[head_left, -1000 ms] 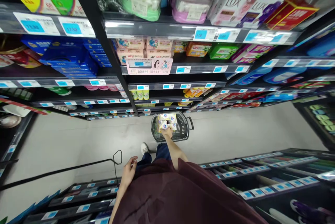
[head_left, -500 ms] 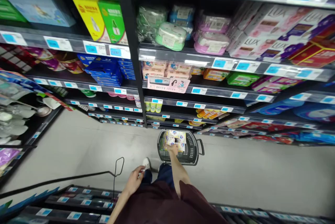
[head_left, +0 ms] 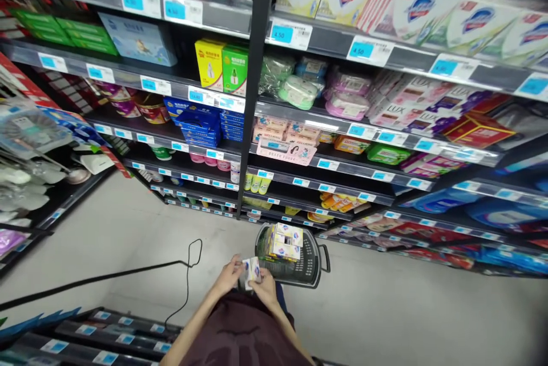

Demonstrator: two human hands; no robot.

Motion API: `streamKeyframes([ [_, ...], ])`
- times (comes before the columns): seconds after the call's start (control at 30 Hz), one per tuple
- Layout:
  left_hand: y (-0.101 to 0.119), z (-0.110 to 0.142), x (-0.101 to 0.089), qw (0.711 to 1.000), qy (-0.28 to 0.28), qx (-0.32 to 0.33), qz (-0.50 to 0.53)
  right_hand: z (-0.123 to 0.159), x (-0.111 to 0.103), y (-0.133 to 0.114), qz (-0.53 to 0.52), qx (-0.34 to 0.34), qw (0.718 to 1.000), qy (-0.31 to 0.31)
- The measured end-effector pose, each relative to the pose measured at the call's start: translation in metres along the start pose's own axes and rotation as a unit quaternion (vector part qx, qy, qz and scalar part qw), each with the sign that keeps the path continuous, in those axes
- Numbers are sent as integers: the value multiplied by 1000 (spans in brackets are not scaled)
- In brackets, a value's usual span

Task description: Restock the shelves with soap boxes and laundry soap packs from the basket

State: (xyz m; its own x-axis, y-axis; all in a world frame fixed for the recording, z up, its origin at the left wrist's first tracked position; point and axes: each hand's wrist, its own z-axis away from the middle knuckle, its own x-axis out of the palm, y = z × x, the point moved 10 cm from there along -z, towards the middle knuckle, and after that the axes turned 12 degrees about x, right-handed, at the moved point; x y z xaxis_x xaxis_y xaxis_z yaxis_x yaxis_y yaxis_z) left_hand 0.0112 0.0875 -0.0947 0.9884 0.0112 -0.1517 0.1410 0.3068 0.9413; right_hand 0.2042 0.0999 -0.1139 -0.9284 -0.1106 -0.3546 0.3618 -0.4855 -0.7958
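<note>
I hold a small white soap box (head_left: 251, 270) in front of my waist. My left hand (head_left: 228, 276) grips its left side and my right hand (head_left: 265, 288) grips its right side, both with fingers closed on it. Just beyond them, a dark grey shopping basket (head_left: 314, 268) stands on the floor with several similar white and yellow boxes (head_left: 285, 241) stacked at its back. Matching white soap boxes (head_left: 342, 0) line the top shelf at upper right.
Tall black shelves with blue price tags (head_left: 282, 33) run across in front, packed with soaps and cleaning goods. A thin black cable (head_left: 188, 260) crosses the grey floor at left. Low shelving (head_left: 107, 332) sits close behind at bottom left.
My right hand has come back from the basket holding a soap box, and my left hand has joined it on the box. The view has tilted upward to show higher shelves.
</note>
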Motion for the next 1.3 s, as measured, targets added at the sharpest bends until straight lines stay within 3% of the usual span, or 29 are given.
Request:
streamKeyframes([
  [0.17,17,-13,8,999,16,22,39,23,-7,-65,162,-125,979,-4],
  [0.27,22,-21,9,998,22,37,53,24,-13,-84,154,-167,974,4],
  [0.37,19,-24,1,988,66,31,138,16,-14,-76,80,-150,985,25],
  [0.43,13,-22,-7,975,101,19,197,6,-10,-60,12,-99,995,24],
  [0.6,4,-14,-18,963,119,8,241,-15,16,-27,-142,61,987,-55],
  [0.87,4,-5,-19,957,116,-2,264,-14,6,-46,-158,16,987,-13],
  [1.17,7,-1,-11,970,70,2,232,-8,-4,-23,-156,24,987,37],
  [1.3,10,-2,-5,973,59,-5,222,-2,-15,-23,-151,22,986,59],
])
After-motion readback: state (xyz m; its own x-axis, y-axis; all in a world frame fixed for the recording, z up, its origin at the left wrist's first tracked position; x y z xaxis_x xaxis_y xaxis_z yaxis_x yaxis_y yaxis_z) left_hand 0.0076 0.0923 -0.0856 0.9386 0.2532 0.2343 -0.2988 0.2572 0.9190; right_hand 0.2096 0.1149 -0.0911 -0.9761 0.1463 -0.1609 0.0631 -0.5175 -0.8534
